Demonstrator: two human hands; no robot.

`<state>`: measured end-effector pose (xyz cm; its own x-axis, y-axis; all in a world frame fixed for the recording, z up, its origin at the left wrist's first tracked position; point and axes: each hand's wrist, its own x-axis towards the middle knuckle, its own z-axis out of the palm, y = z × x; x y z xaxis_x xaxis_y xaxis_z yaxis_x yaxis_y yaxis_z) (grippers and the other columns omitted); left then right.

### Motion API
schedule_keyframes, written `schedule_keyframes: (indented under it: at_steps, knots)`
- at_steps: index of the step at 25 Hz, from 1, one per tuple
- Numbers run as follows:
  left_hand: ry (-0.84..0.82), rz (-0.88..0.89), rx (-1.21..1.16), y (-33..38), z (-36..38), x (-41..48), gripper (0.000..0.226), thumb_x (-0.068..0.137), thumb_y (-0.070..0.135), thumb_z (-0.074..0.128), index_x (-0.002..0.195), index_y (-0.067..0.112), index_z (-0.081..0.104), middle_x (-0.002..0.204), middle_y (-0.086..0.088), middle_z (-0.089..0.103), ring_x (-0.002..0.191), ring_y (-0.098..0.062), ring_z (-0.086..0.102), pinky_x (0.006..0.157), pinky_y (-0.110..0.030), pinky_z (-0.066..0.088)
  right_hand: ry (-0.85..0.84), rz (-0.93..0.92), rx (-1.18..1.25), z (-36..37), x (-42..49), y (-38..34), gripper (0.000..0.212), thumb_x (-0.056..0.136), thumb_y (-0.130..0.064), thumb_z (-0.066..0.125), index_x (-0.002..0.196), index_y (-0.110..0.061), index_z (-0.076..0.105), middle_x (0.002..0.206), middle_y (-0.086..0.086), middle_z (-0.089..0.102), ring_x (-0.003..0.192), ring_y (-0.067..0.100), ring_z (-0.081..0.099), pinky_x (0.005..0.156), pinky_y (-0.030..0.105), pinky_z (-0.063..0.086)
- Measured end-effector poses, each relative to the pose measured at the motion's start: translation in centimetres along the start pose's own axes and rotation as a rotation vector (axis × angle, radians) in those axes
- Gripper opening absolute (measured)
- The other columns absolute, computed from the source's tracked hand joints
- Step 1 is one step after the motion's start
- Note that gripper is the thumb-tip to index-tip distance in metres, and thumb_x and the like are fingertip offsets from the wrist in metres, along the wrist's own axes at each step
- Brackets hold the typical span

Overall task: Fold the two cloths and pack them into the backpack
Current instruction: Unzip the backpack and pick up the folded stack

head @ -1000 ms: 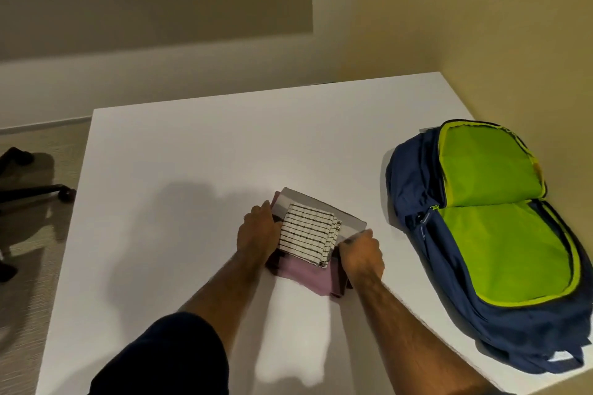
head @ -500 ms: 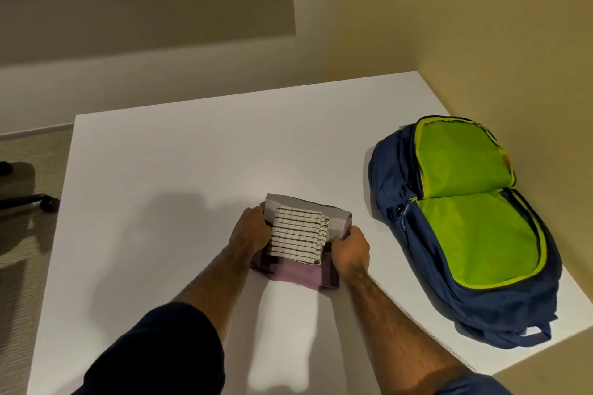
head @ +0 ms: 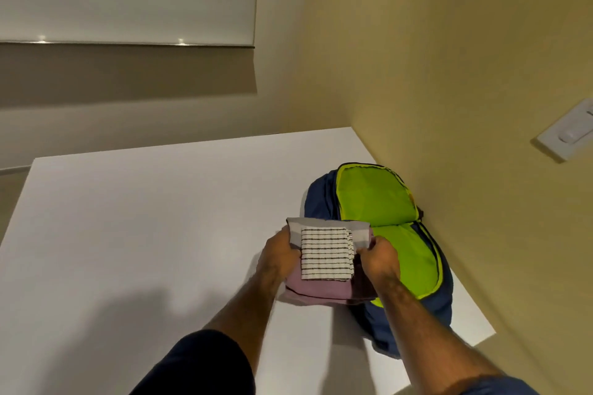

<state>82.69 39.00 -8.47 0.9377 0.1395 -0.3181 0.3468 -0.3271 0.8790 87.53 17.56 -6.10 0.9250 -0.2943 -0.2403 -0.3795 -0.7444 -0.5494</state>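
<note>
Along the right edge of the table [head: 160, 218], close to the yellow wall [head: 449, 74], the backpack [head: 321, 199] is lying flat with its big pocket wide open. Its green inside [head: 414, 256] is showing, and the top flap is leaning back toward the far right corner. The two cloths are not sitting in the backpack yet.

You are holding both cloths as one pile near the right edge. The pile is hanging in front of the backpack's left side and covering part of it. The striped cloth [head: 325, 255] is sitting on top, folded small. The pink cloth [head: 317, 290] is lying under it, folded bigger, with a grey part sticking out at the far side and a dark part at the right.

Your left hand [head: 279, 255] is gripping the left side of the pile with its fingers curled around it. Your right hand [head: 378, 258] is gripping the right side the same way. The fingertips are hiding under the pile.

Half a second ago the pile was resting on the table near the middle of the front edge, apart from the backpack. Now it is up off the table, further right, and reaching the backpack. Your hands are staying on the same sides. Your head is turning right too, so a wall switch [head: 568, 135] is coming into view.
</note>
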Motion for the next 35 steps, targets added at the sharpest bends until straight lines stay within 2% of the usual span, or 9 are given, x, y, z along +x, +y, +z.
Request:
schedule_keyframes:
  at_steps: [4, 8, 10, 13, 16, 20, 27, 32, 35]
  knots:
    - [-0.023, 0.009, -0.003, 4.5, 8.1, 0.9, 0.044, 0.095, 0.015, 0.058, 0.136, 0.029, 0.055, 0.122, 0.008, 0.065, 0.107, -0.014, 0.062, 0.097, -0.032, 0.050, 0.011, -0.036, -0.053, -6.6, 6.0, 4.2, 0.021, 0.090, -0.012, 0.065, 0.109, -0.004, 0.067, 0.116, 0.020, 0.070, 0.106, 0.042, 0.064, 0.077, 0.039, 0.048]
    - [0.043, -0.058, 0.055, 7.2, 17.3, 2.8, 0.048, 0.087, 0.022, 0.055, 0.135, 0.030, 0.055, 0.123, 0.005, 0.069, 0.111, -0.020, 0.064, 0.101, -0.037, 0.050, -0.016, -0.115, -0.069, -10.5, 13.3, 9.2, 0.029, 0.098, -0.028, 0.057, 0.115, -0.006, 0.065, 0.118, 0.020, 0.069, 0.106, 0.041, 0.065, 0.081, 0.041, 0.051]
    - [0.081, -0.106, 0.097, 8.0, 20.9, 3.5, 0.048, 0.091, 0.015, 0.057, 0.138, 0.026, 0.054, 0.124, 0.001, 0.069, 0.115, -0.024, 0.064, 0.098, -0.032, 0.048, -0.066, -0.133, -0.073, -11.5, 16.1, 11.1, 0.033, 0.102, -0.035, 0.052, 0.119, -0.009, 0.065, 0.118, 0.018, 0.069, 0.106, 0.038, 0.065, 0.077, 0.037, 0.050]
    - [0.130, -0.191, 0.169, 9.0, 23.7, 3.8, 0.050, 0.092, 0.014, 0.059, 0.140, 0.023, 0.052, 0.126, -0.004, 0.069, 0.113, -0.028, 0.063, 0.091, -0.032, 0.049, -0.179, -0.156, -0.107, -11.6, 18.8, 13.3, 0.037, 0.100, -0.025, 0.053, 0.135, -0.016, 0.059, 0.124, 0.014, 0.067, 0.109, 0.035, 0.064, 0.075, 0.031, 0.047]
    - [0.167, -0.272, 0.240, 8.8, 25.1, 4.0, 0.052, 0.088, 0.016, 0.059, 0.139, 0.021, 0.053, 0.131, -0.009, 0.067, 0.118, -0.034, 0.062, 0.095, -0.037, 0.051, -0.274, -0.117, -0.080, -11.1, 20.1, 15.0, 0.045, 0.101, -0.020, 0.050, 0.146, -0.018, 0.050, 0.138, 0.012, 0.060, 0.123, 0.033, 0.058, 0.082, 0.019, 0.051]
    - [0.223, -0.275, 0.317, 8.5, 26.1, 3.9, 0.049, 0.093, 0.016, 0.055, 0.141, 0.025, 0.051, 0.133, -0.009, 0.065, 0.120, -0.036, 0.060, 0.097, -0.041, 0.048, -0.324, -0.211, -0.172, -9.6, 20.7, 16.4, 0.051, 0.099, -0.015, 0.052, 0.149, -0.016, 0.046, 0.148, 0.012, 0.052, 0.135, 0.034, 0.049, 0.105, 0.037, 0.043]
    - [0.226, -0.336, 0.701, 7.3, 25.6, 5.0, 0.032, 0.097, 0.030, 0.057, 0.125, 0.015, 0.053, 0.124, -0.015, 0.066, 0.114, -0.039, 0.061, 0.090, -0.042, 0.048, -0.400, -0.301, -0.155, -10.0, 22.6, 18.5, 0.035, 0.090, -0.018, 0.063, 0.124, -0.008, 0.060, 0.124, 0.021, 0.064, 0.114, 0.041, 0.059, 0.092, 0.041, 0.048]
    - [0.198, -0.239, 0.907, 6.3, 26.0, 2.2, 0.038, 0.104, 0.047, 0.046, 0.119, 0.014, 0.054, 0.115, -0.012, 0.069, 0.104, -0.035, 0.065, 0.076, -0.039, 0.045, -0.368, -0.557, -0.512, -11.3, 23.0, 20.1, 0.039, 0.099, -0.033, 0.052, 0.130, -0.009, 0.058, 0.125, 0.020, 0.064, 0.114, 0.039, 0.060, 0.091, 0.039, 0.047]
    - [0.048, -0.155, 0.970, 5.5, 25.4, 1.0, 0.042, 0.107, 0.051, 0.032, 0.123, 0.017, 0.053, 0.115, -0.011, 0.069, 0.102, -0.034, 0.066, 0.074, -0.039, 0.045, -0.513, -0.561, -0.517, -12.2, 23.5, 20.6, 0.041, 0.098, -0.024, 0.049, 0.135, -0.009, 0.049, 0.129, 0.022, 0.062, 0.116, 0.040, 0.060, 0.092, 0.041, 0.047]
